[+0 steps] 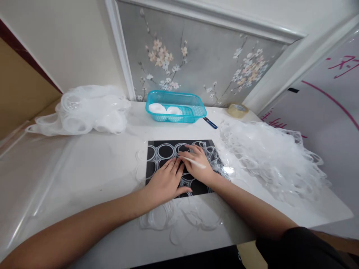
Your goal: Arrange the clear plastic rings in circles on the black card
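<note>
A black mat (153, 170) lies on the white table with a clear plastic sheet of punched rings (165, 151) spread over it. My left hand (165, 181) rests flat on the sheet, fingers stretched forward and together. My right hand (196, 162) lies beside it, touching the sheet, with a thin white stick (193, 161) held across its fingers. The two hands meet near the middle of the mat.
A teal basket (193, 112) holding white round pieces stands at the back. A pile of clear plastic scrap (269, 157) lies to the right, a bag of clear pieces (89, 110) at the back left. A tape roll (238, 110) and a blue pen (210, 122) sit near the wall.
</note>
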### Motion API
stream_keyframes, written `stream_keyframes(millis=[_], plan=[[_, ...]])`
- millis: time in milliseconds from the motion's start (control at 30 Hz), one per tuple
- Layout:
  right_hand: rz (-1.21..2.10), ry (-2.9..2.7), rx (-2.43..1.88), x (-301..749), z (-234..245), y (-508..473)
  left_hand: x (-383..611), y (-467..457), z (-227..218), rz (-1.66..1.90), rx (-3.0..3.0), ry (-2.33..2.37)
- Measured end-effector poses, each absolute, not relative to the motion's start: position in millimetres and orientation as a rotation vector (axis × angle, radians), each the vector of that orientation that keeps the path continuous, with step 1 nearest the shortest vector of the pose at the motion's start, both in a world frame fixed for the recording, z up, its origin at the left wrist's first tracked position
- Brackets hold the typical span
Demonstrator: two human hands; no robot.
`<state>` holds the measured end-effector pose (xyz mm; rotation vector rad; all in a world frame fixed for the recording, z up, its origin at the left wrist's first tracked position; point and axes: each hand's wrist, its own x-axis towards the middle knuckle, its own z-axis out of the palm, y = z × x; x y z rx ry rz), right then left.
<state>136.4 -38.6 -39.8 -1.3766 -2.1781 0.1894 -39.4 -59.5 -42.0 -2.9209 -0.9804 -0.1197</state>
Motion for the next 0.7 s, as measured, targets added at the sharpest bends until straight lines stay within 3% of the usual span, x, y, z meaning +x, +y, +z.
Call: stream_keyframes(millis=[100, 200, 600, 700], plan=[[-0.038, -2.277, -1.423, 152, -23, -16, -40, -59, -41, -0.083, -2.966, -0.987], [-0.11, -1.842, -1.651, 175, -2, 14, -42, -57, -39, -0.083, -3.0, -0.974], [0.352, -1.01, -1.157, 195, 21, 22, -46, -62, -30, -0.038, -2.988, -0.943], [0.606, -0.874, -1.088, 197, 32, 15, -48, -59, -26, -0.11, -3.018, -0.941]])
